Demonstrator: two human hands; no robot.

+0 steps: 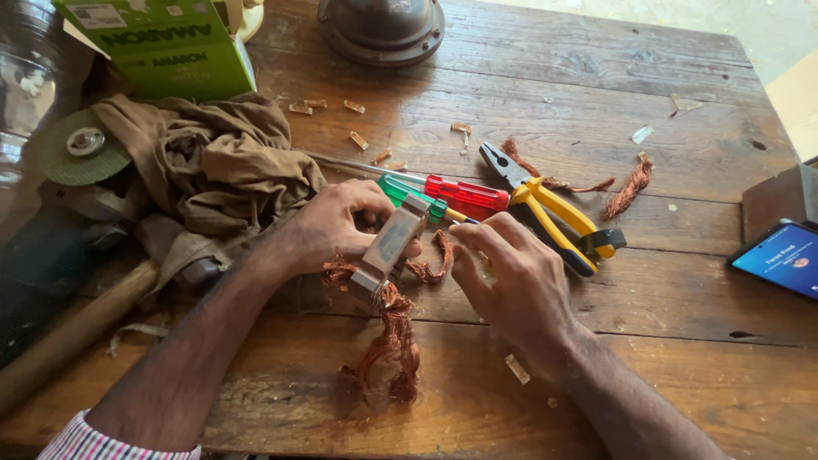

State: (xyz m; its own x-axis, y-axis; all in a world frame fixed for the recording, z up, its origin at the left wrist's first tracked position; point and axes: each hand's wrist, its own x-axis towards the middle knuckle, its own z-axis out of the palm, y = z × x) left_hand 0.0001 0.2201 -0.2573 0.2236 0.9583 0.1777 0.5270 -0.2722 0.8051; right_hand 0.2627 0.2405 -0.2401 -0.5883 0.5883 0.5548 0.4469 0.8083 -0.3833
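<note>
My left hand [328,226] grips a small grey metal stator core [390,247] held on edge above the wooden table [682,298]. Tangled copper wire [394,341] hangs from the core's near end and lies on the wood. My right hand [511,277] rests just right of the core, its fingertips by a curl of copper wire [439,260] sticking out of the core's side. Whether the fingers pinch that wire is hidden.
Behind the hands lie a red-handled screwdriver [464,194], a green-handled one [400,189] and yellow-handled pliers [554,213]. A brown rag [213,162], a grinding disc [81,149], a green box [170,43], a wooden handle [77,332], a phone [780,255] and copper scraps [630,187] lie around.
</note>
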